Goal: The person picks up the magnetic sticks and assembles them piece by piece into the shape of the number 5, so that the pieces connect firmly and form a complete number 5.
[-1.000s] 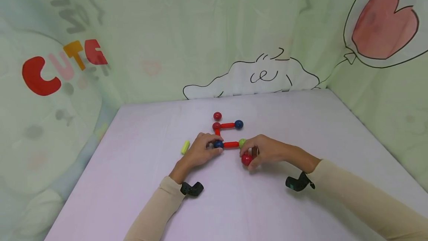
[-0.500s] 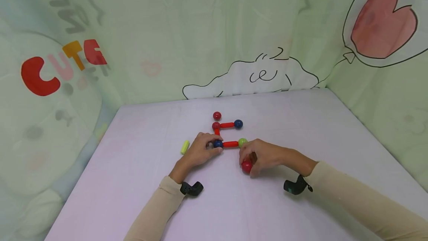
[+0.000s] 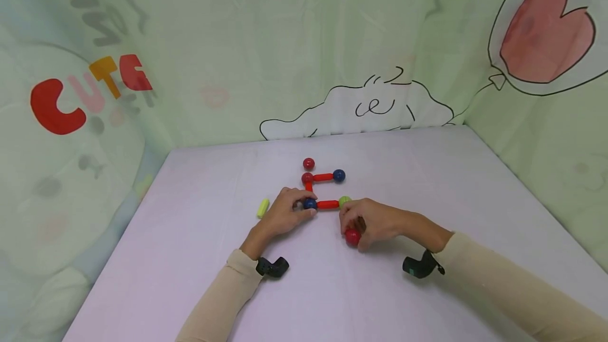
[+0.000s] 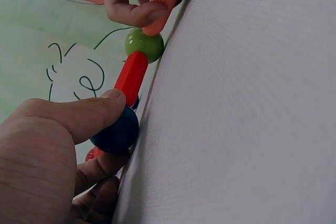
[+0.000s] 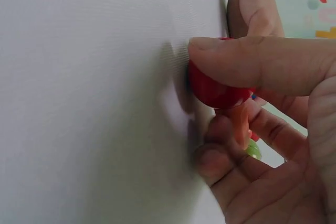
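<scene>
My left hand (image 3: 286, 211) pinches a dark blue ball (image 4: 116, 131) between thumb and fingers, low over the table. A red rod (image 3: 328, 205) runs from that ball to a green ball (image 4: 144, 45). In my right hand (image 3: 375, 220) is a red ball (image 5: 219, 85), its thumb across it, with an orange-red rod (image 4: 161, 11) under the fingers. This rod's far end meets the green ball in the left wrist view. Behind the left fingertips, another red rod leads to a second red ball (image 3: 307, 178), joined by a rod (image 3: 323, 177) to a second blue ball (image 3: 339, 176).
A loose red ball (image 3: 309, 163) lies just beyond the joined pieces. A yellow-green rod (image 3: 263, 208) lies left of my left hand. The pale table (image 3: 214, 173) ends at a printed cloth wall (image 3: 228, 67) behind and at both sides.
My right hand has drawn the red ball a little toward me, then stayed nearly still. My left hand has kept its place on the blue ball.
</scene>
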`<state>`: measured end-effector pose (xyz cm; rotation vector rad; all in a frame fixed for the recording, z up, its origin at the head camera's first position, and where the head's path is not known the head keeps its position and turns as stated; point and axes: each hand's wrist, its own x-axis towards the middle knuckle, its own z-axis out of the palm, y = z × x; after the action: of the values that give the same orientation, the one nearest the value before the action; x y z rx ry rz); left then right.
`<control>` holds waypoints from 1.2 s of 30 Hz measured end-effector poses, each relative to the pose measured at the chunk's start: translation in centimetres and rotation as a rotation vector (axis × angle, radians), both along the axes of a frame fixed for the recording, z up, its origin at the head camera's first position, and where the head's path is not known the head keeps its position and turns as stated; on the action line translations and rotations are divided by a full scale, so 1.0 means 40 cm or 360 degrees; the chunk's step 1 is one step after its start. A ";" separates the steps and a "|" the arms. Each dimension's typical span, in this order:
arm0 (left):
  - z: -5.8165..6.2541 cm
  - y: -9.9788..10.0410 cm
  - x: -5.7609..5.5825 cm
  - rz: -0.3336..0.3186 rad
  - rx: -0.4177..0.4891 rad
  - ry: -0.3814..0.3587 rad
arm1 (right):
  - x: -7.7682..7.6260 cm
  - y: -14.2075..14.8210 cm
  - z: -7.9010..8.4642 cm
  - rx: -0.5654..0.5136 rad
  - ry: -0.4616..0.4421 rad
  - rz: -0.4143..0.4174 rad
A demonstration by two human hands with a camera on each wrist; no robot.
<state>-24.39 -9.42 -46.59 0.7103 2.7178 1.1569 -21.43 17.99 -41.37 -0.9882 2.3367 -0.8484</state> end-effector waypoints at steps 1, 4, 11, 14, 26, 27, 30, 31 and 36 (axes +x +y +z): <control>0.000 0.000 -0.002 0.0003 0.0002 -0.0003 | -0.001 0.001 0.002 0.0003 0.0004 -0.0001; 0.002 0.001 -0.006 0.0008 0.0007 -0.0011 | -0.005 0.006 0.012 0.0019 -0.0011 -0.0017; 0.005 0.003 -0.019 0.0008 0.0012 0.0006 | -0.034 0.016 0.055 -0.0110 0.0141 -0.0183; 0.006 0.007 -0.020 0.0007 0.0023 -0.0010 | -0.048 0.020 0.050 -0.0167 0.0345 -0.0337; 0.021 -0.005 -0.004 0.0010 -0.0014 -0.0156 | -0.055 0.035 -0.067 -0.0380 0.0405 -0.0515; 0.026 -0.006 -0.004 -0.0001 -0.0014 -0.0159 | -0.054 0.035 -0.072 -0.0403 0.0388 -0.0519; 0.046 -0.008 -0.004 -0.0019 -0.0023 -0.0189 | -0.052 0.034 -0.089 -0.0446 0.0347 -0.0525; 0.054 -0.010 -0.003 -0.0021 -0.0034 -0.0211 | -0.049 0.033 -0.094 -0.0460 0.0328 -0.0533; 0.094 -0.025 0.007 -0.0021 -0.0123 -0.0281 | -0.035 0.033 -0.111 -0.0550 0.0318 -0.0553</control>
<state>-24.10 -10.43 -42.84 0.5849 2.5912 1.0518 -22.82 19.32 -45.82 -0.8378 2.6352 -1.3835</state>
